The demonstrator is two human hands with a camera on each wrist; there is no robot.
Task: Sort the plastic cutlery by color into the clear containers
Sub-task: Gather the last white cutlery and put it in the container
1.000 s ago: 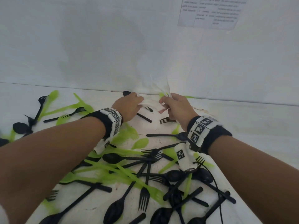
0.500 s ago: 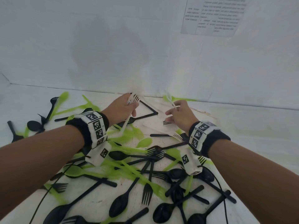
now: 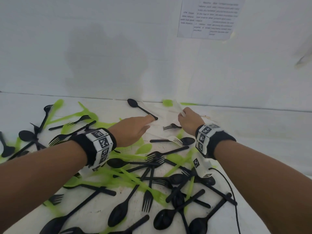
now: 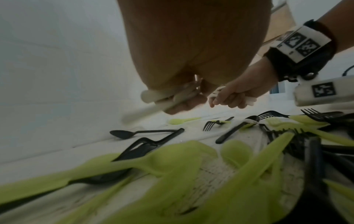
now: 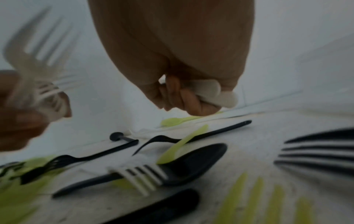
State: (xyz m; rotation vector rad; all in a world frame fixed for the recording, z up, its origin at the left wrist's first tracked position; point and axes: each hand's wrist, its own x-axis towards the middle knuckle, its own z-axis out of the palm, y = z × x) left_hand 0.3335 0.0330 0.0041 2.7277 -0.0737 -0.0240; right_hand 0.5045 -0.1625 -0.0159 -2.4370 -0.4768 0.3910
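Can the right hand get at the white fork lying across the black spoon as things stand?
Probably yes, though not freely: the white fork lies uncovered on the black spoon just short of the right hand, but that hand already grips white cutlery, leaving few fingers spare.

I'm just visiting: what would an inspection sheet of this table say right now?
Surface: white table, scuffed, against a white wall.
Job's things: black cutlery and green cutlery scattered and overlapping; one white fork lies on a black spoon. No clear containers seen.
Clutter: nothing seen.
Hands: left hand holds white cutlery; right hand holds white handles.
Cables: black cable from the right wrist.
Surroundings: printed sheet on the wall.
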